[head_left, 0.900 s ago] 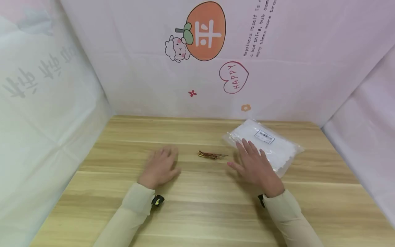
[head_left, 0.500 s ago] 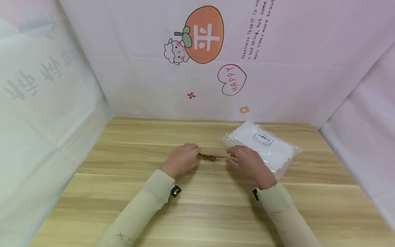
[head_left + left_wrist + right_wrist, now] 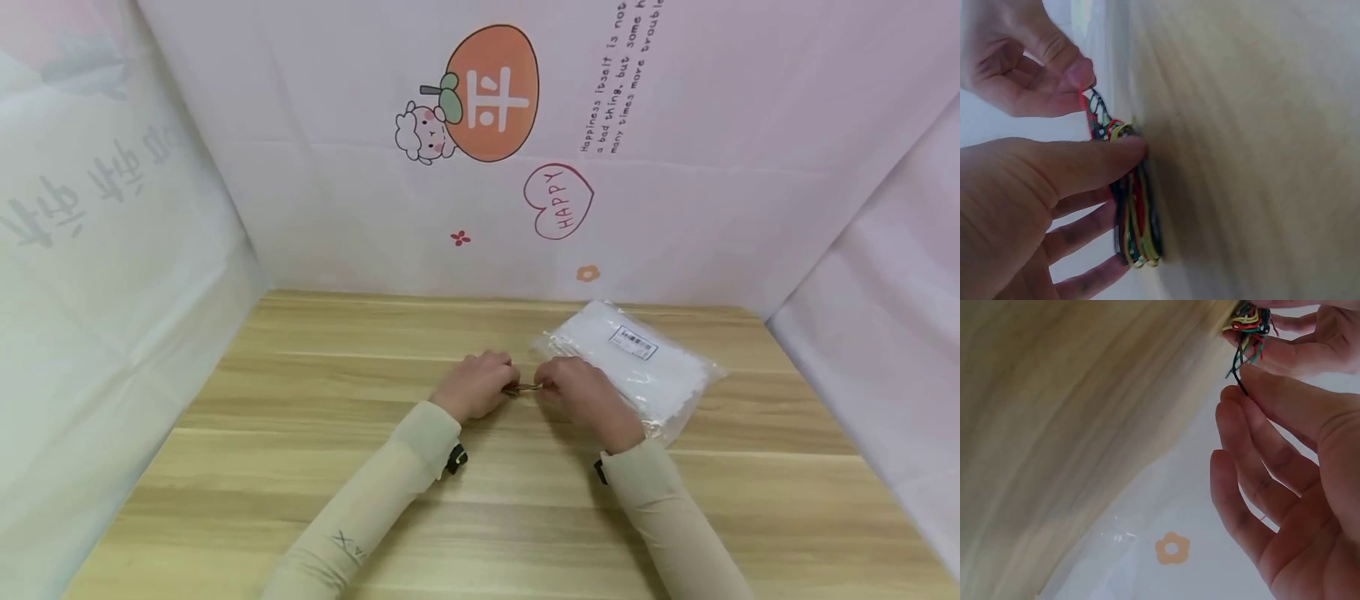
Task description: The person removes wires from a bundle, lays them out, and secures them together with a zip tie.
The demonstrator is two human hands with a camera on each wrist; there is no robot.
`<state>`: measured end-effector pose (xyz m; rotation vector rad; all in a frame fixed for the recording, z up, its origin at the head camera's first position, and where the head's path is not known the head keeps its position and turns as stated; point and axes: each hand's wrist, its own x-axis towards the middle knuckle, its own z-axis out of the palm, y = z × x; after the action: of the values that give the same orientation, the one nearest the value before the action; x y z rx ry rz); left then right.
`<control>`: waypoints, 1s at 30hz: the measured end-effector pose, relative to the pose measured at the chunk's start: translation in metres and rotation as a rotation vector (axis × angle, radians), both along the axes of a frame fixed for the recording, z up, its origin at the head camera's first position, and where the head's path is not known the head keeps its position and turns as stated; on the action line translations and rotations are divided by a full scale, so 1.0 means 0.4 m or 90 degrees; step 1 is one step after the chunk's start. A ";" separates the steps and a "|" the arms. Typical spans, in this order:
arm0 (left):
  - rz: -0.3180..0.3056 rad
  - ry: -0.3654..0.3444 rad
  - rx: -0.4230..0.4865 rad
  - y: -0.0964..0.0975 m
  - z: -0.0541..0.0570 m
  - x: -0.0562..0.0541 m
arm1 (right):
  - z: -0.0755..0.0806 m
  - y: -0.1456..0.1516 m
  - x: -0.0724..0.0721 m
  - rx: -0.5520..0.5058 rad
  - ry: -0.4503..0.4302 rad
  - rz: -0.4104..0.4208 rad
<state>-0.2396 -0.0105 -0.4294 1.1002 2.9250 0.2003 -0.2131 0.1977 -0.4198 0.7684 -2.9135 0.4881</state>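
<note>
A small folded bundle of thin coloured cords (image 3: 1137, 215), red, yellow, green and dark, is held low over the wooden table by both hands. My left hand (image 3: 477, 386) grips its middle, with the thumb across the strands in the left wrist view; looped ends stick out below. My right hand (image 3: 583, 397) pinches a dark loose end between thumb and forefinger, the other fingers curved, as the right wrist view shows. In the head view only a short stretch of the cords (image 3: 528, 387) shows between the hands. Whether they are thread or wire I cannot tell.
A clear plastic bag (image 3: 636, 354) with white contents and a barcode label lies just behind and right of my right hand. The wooden table (image 3: 360, 333) ends at a white printed cloth backdrop (image 3: 337, 208), with cloth walls on both sides.
Both hands have moved in toward each other. My left hand came rightward and took hold of the cords, which lay loose on the table before; my right hand curled from spread fingers to a pinch.
</note>
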 end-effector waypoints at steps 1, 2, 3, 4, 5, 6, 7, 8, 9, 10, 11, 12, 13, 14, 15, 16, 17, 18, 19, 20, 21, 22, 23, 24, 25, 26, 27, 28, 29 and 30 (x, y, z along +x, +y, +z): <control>0.001 0.002 -0.002 0.001 -0.002 0.001 | -0.002 -0.001 -0.001 0.000 0.003 0.003; 0.002 0.004 -0.003 0.002 -0.005 0.003 | -0.003 -0.003 -0.002 -0.002 0.008 0.008; 0.004 0.009 -0.004 0.002 -0.007 0.004 | -0.004 -0.004 -0.002 -0.004 0.014 0.011; 0.005 0.019 -0.009 0.002 -0.008 0.006 | -0.004 -0.005 -0.003 -0.007 0.019 0.014; 0.005 0.029 -0.014 0.002 -0.009 0.007 | -0.003 -0.005 -0.003 -0.012 0.022 0.016; 0.006 0.039 -0.017 0.001 -0.009 0.009 | -0.002 -0.005 -0.002 -0.019 0.025 0.015; 0.007 0.045 -0.023 0.000 -0.010 0.011 | 0.000 -0.005 -0.001 -0.027 0.027 0.015; 0.008 0.048 -0.026 0.000 -0.009 0.013 | 0.003 -0.005 -0.001 -0.038 0.029 0.015; 0.009 0.051 -0.029 -0.001 -0.008 0.016 | 0.005 -0.005 -0.001 -0.050 0.029 0.015; 0.009 0.051 -0.031 -0.003 -0.006 0.019 | 0.009 -0.005 -0.001 -0.064 0.029 0.015; 0.008 0.043 -0.030 -0.004 -0.003 0.022 | 0.012 -0.006 -0.002 -0.079 0.031 0.017; 0.007 0.035 -0.028 -0.005 0.000 0.025 | 0.014 -0.006 -0.003 -0.091 0.034 0.020; 0.004 0.026 -0.025 -0.007 0.002 0.028 | 0.016 -0.007 -0.005 -0.103 0.037 0.024; 0.002 0.013 -0.019 -0.008 0.005 0.031 | 0.017 -0.007 -0.006 -0.114 0.038 0.027; -0.001 0.001 -0.012 -0.010 0.006 0.033 | 0.019 -0.008 -0.007 -0.126 0.039 0.029; -0.002 -0.011 -0.006 -0.014 0.009 0.035 | 0.020 -0.010 -0.008 -0.136 0.039 0.030; -0.003 -0.025 0.003 -0.017 0.011 0.037 | 0.022 -0.012 -0.009 -0.148 0.037 0.030; -0.003 -0.036 0.012 -0.020 0.012 0.039 | 0.023 -0.014 -0.008 -0.159 0.035 0.030; 0.001 -0.047 0.022 -0.023 0.012 0.040 | 0.025 -0.016 -0.008 -0.174 0.031 0.030; 0.005 -0.059 0.032 -0.026 0.013 0.042 | 0.026 -0.019 -0.006 -0.188 0.026 0.029; 0.007 -0.064 0.041 -0.029 0.014 0.043 | 0.028 -0.020 -0.004 -0.200 0.023 0.028; 0.010 -0.068 0.049 -0.031 0.015 0.044 | 0.029 -0.023 -0.002 -0.212 0.020 0.028; 0.012 -0.070 0.060 -0.033 0.016 0.045 | 0.030 -0.024 0.000 -0.223 0.018 0.028; 0.013 -0.065 0.067 -0.035 0.016 0.046 | 0.030 -0.026 0.002 -0.234 0.016 0.030; 0.014 -0.057 0.075 -0.037 0.016 0.046 | 0.032 -0.029 0.004 -0.245 0.012 0.034; 0.015 -0.050 0.085 -0.040 0.016 0.047 | 0.032 -0.030 0.006 -0.252 0.010 0.036; 0.017 -0.043 0.092 -0.043 0.017 0.047 | 0.032 -0.032 0.008 -0.260 0.008 0.039; 0.019 -0.038 0.101 -0.046 0.017 0.048 | 0.032 -0.033 0.009 -0.268 0.006 0.043; 0.020 -0.034 0.107 -0.050 0.017 0.048 | 0.032 -0.034 0.010 -0.274 0.005 0.046; 0.021 -0.030 0.111 -0.053 0.018 0.048 | 0.032 -0.036 0.011 -0.278 0.003 0.047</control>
<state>-0.2202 -0.0319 -0.4221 1.0507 2.9303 0.4843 -0.2085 0.1834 -0.4071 0.8037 -2.6281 1.0781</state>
